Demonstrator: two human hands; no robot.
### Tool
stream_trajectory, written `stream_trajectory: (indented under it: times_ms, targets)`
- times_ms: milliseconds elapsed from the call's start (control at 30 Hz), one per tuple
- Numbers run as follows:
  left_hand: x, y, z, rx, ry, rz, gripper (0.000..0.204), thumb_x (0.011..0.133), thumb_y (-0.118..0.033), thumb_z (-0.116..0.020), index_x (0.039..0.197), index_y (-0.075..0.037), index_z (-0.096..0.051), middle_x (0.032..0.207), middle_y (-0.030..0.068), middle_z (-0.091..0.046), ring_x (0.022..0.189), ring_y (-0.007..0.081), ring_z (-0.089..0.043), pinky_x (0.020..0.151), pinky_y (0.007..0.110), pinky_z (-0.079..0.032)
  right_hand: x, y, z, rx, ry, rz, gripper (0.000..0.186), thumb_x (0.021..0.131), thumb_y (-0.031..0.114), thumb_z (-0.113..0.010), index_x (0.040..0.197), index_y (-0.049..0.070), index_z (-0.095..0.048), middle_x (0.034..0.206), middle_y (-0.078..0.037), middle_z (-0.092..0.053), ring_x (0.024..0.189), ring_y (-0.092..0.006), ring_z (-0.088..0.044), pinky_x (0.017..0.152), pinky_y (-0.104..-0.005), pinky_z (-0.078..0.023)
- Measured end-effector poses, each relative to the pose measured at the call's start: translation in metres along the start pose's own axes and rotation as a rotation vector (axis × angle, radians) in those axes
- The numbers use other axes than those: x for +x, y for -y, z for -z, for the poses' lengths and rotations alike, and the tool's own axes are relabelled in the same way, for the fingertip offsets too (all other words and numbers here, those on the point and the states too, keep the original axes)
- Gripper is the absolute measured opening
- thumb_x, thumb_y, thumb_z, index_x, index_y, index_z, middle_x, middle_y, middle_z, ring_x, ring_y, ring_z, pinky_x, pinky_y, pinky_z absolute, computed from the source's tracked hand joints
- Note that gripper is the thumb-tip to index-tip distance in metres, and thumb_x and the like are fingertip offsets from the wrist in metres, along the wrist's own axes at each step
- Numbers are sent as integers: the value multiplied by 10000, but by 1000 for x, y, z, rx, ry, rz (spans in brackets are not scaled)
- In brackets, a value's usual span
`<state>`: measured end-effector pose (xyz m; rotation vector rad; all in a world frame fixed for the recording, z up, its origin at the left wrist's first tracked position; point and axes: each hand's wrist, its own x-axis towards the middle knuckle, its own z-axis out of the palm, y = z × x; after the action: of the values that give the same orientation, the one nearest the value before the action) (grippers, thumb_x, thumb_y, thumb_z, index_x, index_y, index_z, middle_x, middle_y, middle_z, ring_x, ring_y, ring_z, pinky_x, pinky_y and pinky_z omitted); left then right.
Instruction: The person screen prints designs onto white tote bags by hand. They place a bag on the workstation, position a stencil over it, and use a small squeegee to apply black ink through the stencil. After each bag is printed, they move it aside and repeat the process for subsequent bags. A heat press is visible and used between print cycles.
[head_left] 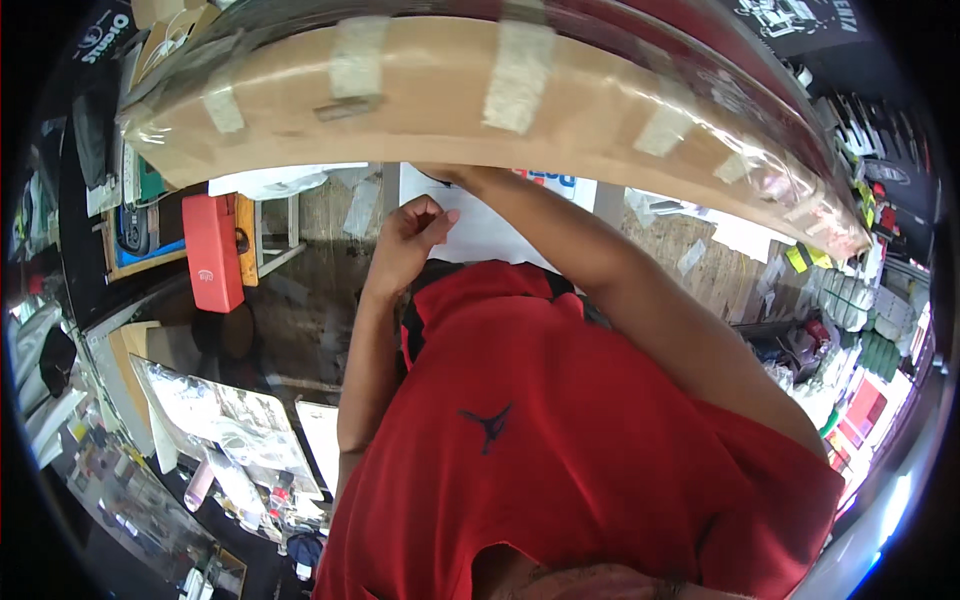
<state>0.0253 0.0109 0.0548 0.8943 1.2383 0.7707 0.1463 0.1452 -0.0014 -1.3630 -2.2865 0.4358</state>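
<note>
My left hand [412, 238] is loosely curled at the near left side of a white sheet [490, 222] with blue and red print at its far right. Its fingers are bent in toward the thumb, and nothing shows between them. My right arm reaches across over the sheet. Only the wrist end of my right hand [445, 172] shows, because the large taped cardboard box [430, 130] covers its fingers from view. A small dark bit of something is visible beside that wrist; its kind cannot be made out.
The box spans the whole far side at the top of the view. To the left are a red oblong case [212, 255] and a wooden-edged tray [125, 265]. Scraps of clear tape [692, 257] and white papers [745, 238] lie on the wooden surface at right.
</note>
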Motion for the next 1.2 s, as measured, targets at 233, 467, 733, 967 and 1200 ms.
stream_trajectory:
  times_ms: [233,467,733,967,1200]
  targets:
    - [-3,13,19,-54,-42,9,227,943,-135,-685,756,-67,-575,661,-36,-522,632,57,-468,601,230,-373,-77,-100,54,-99,-8,-243,338,909,372,-605,1126,129,-697,996,-158,-689,962,-359,-644,820,-492,-514]
    - [-16,20,-7,-15,17,-34,256,956,-186,-684,762,-63,-572,663,-41,-525,626,44,-456,597,221,-376,-52,-93,62,-231,204,-377,520,836,295,-693,1311,119,-576,1312,-188,-571,1227,-373,-526,1036,-512,-424]
    - [-39,41,11,-59,-52,69,267,950,-184,-696,745,-73,-565,647,-41,-540,612,29,-459,574,213,-363,-61,-41,32,-149,-52,-157,419,795,298,-728,1157,103,-642,1196,-181,-613,1129,-393,-561,953,-545,-434]
    - [-30,16,11,67,-52,26,271,950,-186,-696,747,-66,-561,641,-41,-540,611,31,-459,572,216,-364,43,21,-11,-3,-63,-50,318,831,323,-677,1055,98,-696,1000,-164,-677,986,-376,-633,855,-524,-492]
    - [-29,24,27,94,59,60,272,950,-181,-697,745,-66,-558,635,-43,-537,603,27,-454,559,219,-358,-33,-44,52,-231,-55,-195,278,847,303,-659,1016,88,-710,864,-166,-699,900,-387,-664,807,-520,-516]
